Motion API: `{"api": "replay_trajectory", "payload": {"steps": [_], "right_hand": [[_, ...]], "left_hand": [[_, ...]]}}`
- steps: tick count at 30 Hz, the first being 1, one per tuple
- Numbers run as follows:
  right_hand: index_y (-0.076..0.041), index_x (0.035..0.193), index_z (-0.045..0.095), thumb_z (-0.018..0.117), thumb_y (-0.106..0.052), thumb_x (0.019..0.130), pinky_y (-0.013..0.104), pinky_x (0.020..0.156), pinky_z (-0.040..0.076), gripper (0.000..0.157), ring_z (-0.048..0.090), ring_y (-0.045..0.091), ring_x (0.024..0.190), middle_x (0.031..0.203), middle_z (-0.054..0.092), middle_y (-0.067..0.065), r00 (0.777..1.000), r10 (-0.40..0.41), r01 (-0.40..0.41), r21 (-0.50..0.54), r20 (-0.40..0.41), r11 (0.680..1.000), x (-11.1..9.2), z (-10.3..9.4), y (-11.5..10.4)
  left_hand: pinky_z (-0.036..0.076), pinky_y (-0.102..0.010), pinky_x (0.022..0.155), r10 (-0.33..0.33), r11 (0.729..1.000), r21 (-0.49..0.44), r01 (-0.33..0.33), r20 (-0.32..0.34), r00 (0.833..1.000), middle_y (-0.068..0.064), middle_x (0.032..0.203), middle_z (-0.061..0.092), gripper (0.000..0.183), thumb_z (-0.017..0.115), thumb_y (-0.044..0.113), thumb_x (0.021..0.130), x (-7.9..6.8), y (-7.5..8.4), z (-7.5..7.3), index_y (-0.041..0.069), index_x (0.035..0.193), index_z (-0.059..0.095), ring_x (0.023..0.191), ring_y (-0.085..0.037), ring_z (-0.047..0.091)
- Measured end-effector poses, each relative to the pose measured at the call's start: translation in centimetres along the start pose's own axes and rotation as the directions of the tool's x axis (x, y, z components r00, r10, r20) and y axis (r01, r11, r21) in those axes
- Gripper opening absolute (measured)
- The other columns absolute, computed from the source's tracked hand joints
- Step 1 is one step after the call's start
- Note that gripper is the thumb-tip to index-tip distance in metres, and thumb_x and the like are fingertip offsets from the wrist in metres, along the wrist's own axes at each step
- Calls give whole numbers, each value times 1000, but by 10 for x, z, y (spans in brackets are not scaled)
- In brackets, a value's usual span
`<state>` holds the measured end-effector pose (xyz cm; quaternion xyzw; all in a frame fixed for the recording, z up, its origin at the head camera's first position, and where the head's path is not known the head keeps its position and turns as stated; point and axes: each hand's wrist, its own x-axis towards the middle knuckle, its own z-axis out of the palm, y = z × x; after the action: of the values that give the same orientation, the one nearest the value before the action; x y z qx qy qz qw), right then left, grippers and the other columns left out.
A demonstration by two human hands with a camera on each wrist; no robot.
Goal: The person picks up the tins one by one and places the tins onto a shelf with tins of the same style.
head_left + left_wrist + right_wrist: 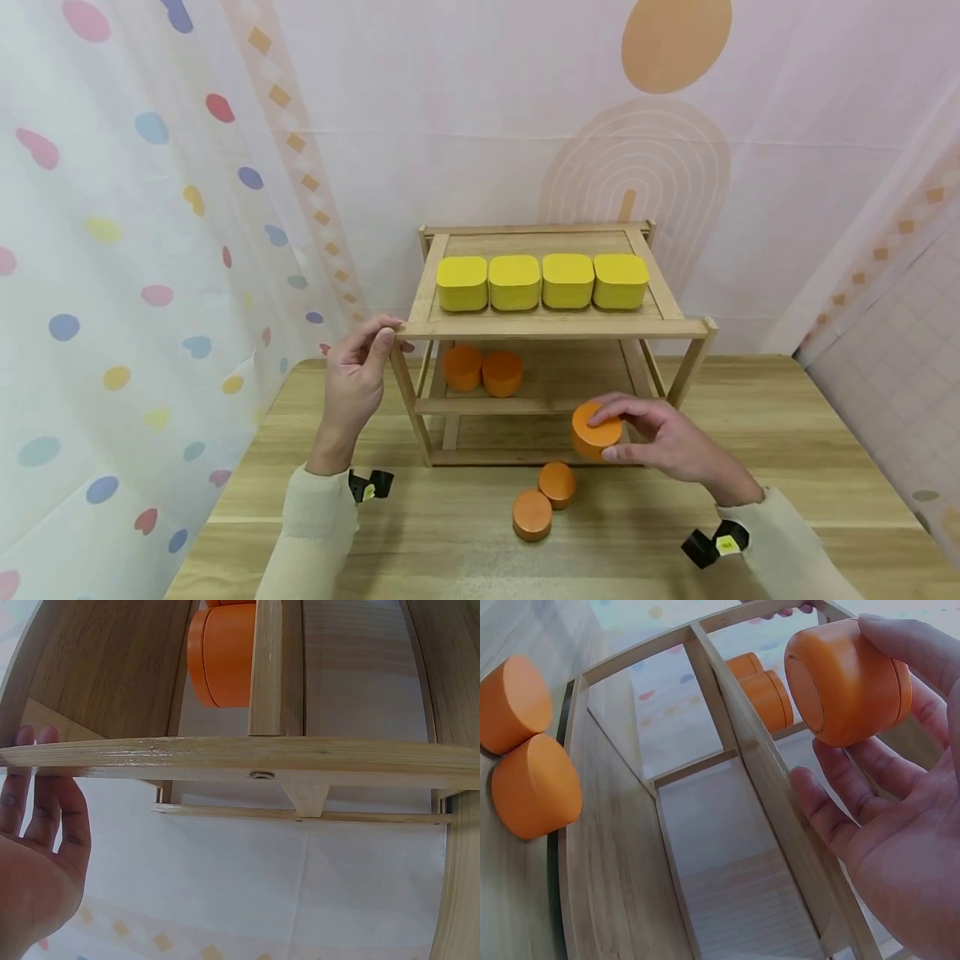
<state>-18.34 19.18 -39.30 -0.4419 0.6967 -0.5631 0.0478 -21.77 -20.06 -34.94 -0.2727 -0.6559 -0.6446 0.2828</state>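
My right hand [663,437] pinches a round orange canister [596,432] between thumb and fingers, in front of the shelf's middle level. In the right wrist view this canister [847,682] is tipped on its side. My left hand [358,375] grips the top front left corner of the wooden shelf rack [555,330]; the left wrist view shows its fingers [56,806] behind the rail. Two more orange canisters [502,373] stand side by side at the left of the middle level. Another pair of orange canisters [532,516] sits on the table before the rack.
Several yellow rounded-square boxes [514,283] stand in a row on the rack's top level. The rack rests on a wood-grain table [285,500]. A patterned curtain [480,167] hangs behind, and a dotted one [150,250] at left.
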Motion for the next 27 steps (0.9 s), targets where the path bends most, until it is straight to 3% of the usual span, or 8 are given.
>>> {"api": "replay_trajectory", "payload": {"steps": [13, 20, 27], "right_hand": [[-8, 117, 65, 72, 7, 85, 22, 108, 41, 37, 51, 11, 130, 129, 62, 5, 1000, 19, -20, -57, -24, 998, 23, 4, -2], [-5, 117, 65, 70, 4, 88, 21, 105, 44, 31, 54, 10, 125, 131, 59, 19, 998, 54, -57, -79, -38, 995, 31, 3, -5], [-7, 117, 66, 71, -1, 89, 23, 98, 48, 30, 61, 13, 110, 121, 64, 11, 994, 99, -103, -80, -52, 992, 43, 5, -5]], "left_hand": [[56, -22, 83, 3, 1000, -14, -3, 3, 1000, 2, 105, 71, 18, 52, -1, 100, 3, 0, 1, -14, 109, 62, 80, -11, 68], [56, -22, 83, -1, 1000, -9, 1, 4, 1000, 3, 104, 71, 18, 52, -1, 100, 2, -1, 0, -15, 108, 61, 80, -10, 68], [57, -23, 81, -9, 1000, -1, 9, 5, 1000, 3, 104, 71, 19, 52, 0, 101, 1, -2, 0, -15, 108, 60, 80, -10, 68]]}}
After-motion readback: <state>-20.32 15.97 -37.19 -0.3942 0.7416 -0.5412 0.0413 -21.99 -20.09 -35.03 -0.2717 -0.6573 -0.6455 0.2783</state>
